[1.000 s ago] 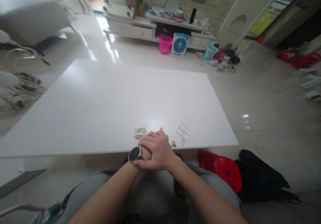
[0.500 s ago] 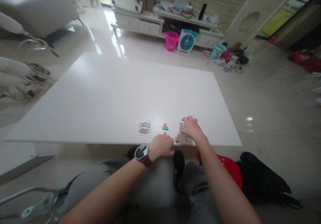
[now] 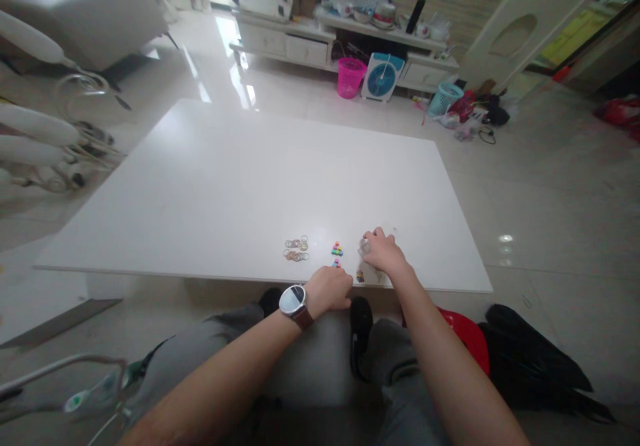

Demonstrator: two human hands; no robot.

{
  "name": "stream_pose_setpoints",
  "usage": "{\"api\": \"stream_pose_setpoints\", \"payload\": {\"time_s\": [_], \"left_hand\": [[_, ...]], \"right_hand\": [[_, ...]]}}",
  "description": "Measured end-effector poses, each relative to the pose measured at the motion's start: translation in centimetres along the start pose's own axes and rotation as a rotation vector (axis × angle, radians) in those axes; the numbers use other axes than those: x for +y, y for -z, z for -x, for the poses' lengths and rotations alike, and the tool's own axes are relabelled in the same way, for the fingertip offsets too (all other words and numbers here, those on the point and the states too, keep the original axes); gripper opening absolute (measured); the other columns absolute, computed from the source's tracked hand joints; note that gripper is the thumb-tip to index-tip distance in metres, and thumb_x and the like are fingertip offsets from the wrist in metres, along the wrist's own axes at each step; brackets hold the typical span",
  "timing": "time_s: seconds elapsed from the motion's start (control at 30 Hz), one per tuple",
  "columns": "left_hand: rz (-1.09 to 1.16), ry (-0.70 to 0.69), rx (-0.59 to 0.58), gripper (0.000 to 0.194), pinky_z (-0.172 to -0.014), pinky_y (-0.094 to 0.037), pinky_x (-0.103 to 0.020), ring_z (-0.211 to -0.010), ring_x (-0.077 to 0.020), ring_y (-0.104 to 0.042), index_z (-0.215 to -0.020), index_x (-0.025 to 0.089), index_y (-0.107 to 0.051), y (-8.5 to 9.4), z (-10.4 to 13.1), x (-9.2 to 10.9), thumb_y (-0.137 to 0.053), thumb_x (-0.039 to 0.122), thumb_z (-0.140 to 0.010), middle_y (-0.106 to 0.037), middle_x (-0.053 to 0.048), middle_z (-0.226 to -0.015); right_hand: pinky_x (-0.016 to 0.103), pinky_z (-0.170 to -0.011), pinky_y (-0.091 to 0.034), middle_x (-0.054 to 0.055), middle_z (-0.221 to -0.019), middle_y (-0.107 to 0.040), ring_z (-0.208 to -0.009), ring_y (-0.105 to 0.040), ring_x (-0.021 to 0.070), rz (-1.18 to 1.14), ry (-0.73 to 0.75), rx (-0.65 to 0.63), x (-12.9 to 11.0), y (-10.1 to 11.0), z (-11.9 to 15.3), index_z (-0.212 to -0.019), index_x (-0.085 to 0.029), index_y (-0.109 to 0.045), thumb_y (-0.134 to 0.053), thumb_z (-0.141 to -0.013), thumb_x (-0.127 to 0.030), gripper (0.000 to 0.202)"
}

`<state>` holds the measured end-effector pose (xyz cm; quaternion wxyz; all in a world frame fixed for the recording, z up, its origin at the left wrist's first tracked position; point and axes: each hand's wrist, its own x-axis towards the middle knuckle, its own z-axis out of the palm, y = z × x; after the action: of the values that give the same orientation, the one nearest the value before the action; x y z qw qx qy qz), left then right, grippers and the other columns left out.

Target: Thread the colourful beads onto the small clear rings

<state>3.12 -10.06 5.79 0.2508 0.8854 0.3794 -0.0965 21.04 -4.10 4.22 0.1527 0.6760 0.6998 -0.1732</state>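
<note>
Whereas the right hand covered the left hand a second ago, the two are now apart, the right bent over the clear plastic compartment box on the white counter, which brings that box into the handling. The left is loosely curled at the near edge, just short of the small multicoloured pieces; with palms hidden, I cannot tell whether either hand grips anything.

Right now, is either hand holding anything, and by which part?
The right hand covers part of the clear case; whether it grips it, and where, cannot be told. Nothing held shows in the left hand.
</note>
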Motion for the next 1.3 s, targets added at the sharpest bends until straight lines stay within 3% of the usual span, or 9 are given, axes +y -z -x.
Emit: {"api": "stream_pose_setpoints", "payload": {"time_s": [0.3, 0.53, 1.3], "left_hand": [[0.004, 0.004, -0.029, 0.029, -0.077, -0.058, -0.038, -0.091, -0.0313, -0.073, -0.094, 0.012, -0.076, -0.1, -0.5, 0.4, -0.067, 0.038, -0.083, -0.076, -0.018, -0.094], [0.003, -0.005, -0.050, 0.026, -0.077, -0.059, -0.038, -0.089, -0.0308, -0.073, -0.092, 0.012, -0.076, -0.3, -0.7, 0.5, -0.067, 0.035, -0.082, -0.076, -0.017, -0.092], [0.036, -0.007, -0.053, 0.026, -0.076, -0.059, -0.041, -0.090, -0.0337, -0.074, -0.087, 0.013, -0.076, -0.1, -0.7, 0.6, -0.066, 0.037, -0.082, -0.076, -0.017, -0.089]], "right_hand": [[0.045, -0.090, -0.046, 0.015, -0.136, -0.049, -0.113, -0.053, 0.0354, -0.056, 0.012, -0.031, -1.6, -0.7, -1.0, -0.129, -0.021, -0.058, -0.048, -0.095, -0.042, 0.041], [0.044, -0.092, -0.044, 0.017, -0.133, -0.051, -0.117, -0.050, 0.0363, -0.068, 0.036, 0.007, -2.5, -0.8, -1.0, -0.129, -0.019, -0.058, -0.047, -0.097, -0.040, 0.040], [0.040, -0.090, -0.043, 0.016, -0.131, -0.053, -0.113, -0.054, 0.0333, -0.037, 0.037, 0.020, -2.3, -1.2, -1.3, -0.128, -0.020, -0.057, -0.047, -0.098, -0.042, 0.039]]}}
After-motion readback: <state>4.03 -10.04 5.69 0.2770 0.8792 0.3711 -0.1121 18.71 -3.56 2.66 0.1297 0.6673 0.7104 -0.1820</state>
